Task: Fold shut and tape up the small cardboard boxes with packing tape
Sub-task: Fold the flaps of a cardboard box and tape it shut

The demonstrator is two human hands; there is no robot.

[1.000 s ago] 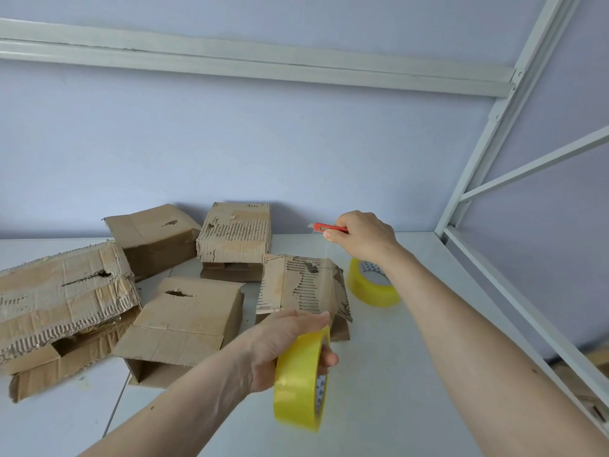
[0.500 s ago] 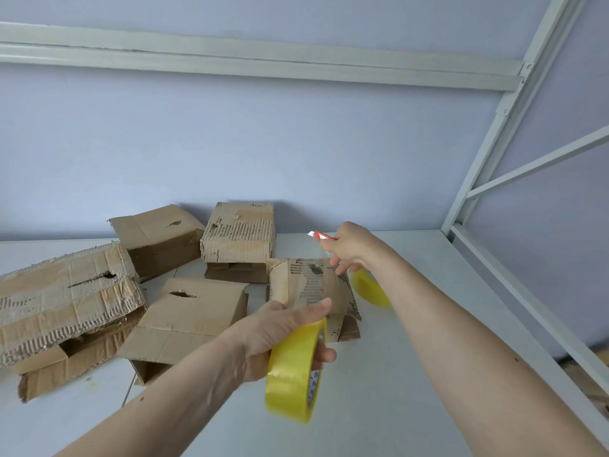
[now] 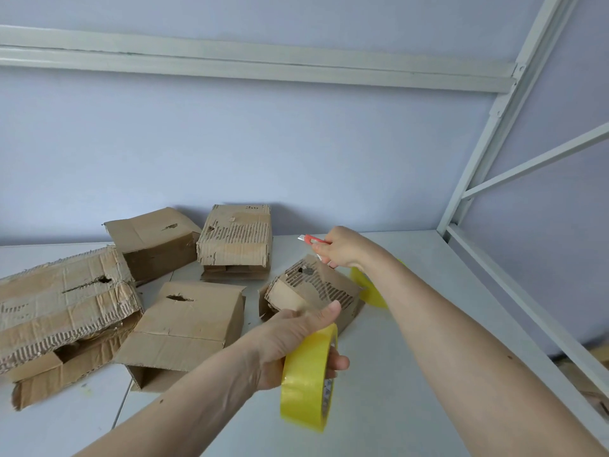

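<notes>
My left hand [image 3: 290, 344] grips a yellow roll of packing tape [image 3: 308, 377] above the table's front middle. My right hand [image 3: 342, 249] holds a red utility knife [image 3: 313, 239] and its fingers touch the top corner of a small torn cardboard box [image 3: 313, 288], which is tipped up on the table. A second yellow tape roll [image 3: 370, 291] lies behind my right wrist, mostly hidden. Several other worn cardboard boxes lie to the left: one with open flaps [image 3: 188, 324], one upright at the back [image 3: 235, 239], another [image 3: 155, 239] beside it.
A large crushed box [image 3: 62, 305] lies at the far left on the white table [image 3: 395, 374]. A white metal frame [image 3: 478, 166] rises at the right, with a rail along the table's right edge. The wall stands behind the boxes.
My right hand has tipped and turned the small torn box toward me. My left hand with the tape roll shifted slightly up and right.
</notes>
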